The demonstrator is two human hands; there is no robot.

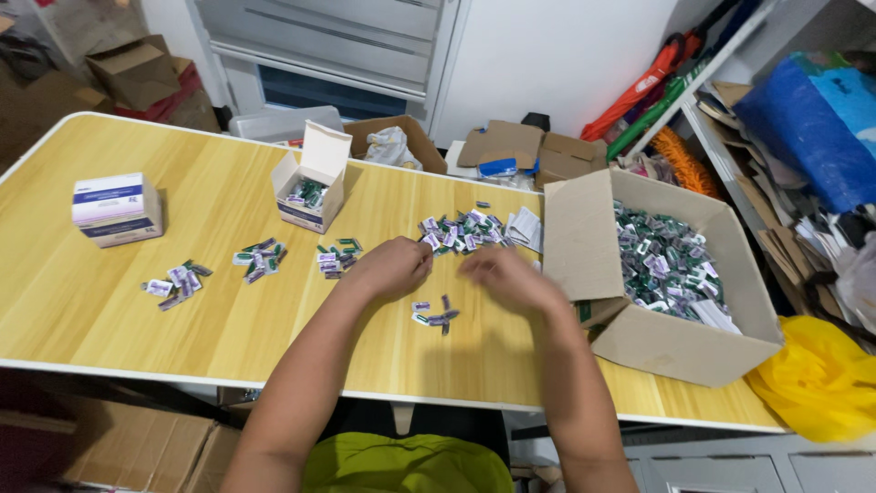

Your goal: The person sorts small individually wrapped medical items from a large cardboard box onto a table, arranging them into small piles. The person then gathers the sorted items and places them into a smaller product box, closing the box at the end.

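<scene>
Hovering curled over the table, left hand pinches a sachet from the pile just beyond; right hand blurred, grip unclear.

Green-white sachets; white-purple box

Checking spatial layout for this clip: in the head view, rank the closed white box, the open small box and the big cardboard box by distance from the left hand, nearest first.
From the left hand:
1. Open small box, up and to the left on the table.
2. Big cardboard box, to the right, at the table's end.
3. Closed white box, far left.
</scene>
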